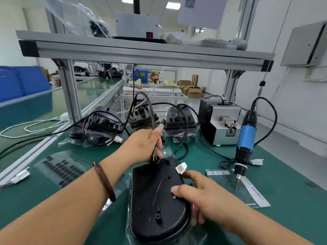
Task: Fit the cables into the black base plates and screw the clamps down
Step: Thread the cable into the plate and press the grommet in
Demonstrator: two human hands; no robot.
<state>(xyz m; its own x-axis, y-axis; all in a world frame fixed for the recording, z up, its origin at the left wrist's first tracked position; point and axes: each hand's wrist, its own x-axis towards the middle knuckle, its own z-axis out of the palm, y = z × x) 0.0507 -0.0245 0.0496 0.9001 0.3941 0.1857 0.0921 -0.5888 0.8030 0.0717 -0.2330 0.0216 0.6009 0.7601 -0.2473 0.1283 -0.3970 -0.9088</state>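
Green mat [292, 200] w/ base plate [155, 191], alu shelf [141, 50] overhead, white rm.

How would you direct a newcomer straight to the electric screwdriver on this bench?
Find the green bench mat, then the grey box machine at its far right. Just right of that, a screwdriver stands upright, bit down. It alone has a bright blue barrel.
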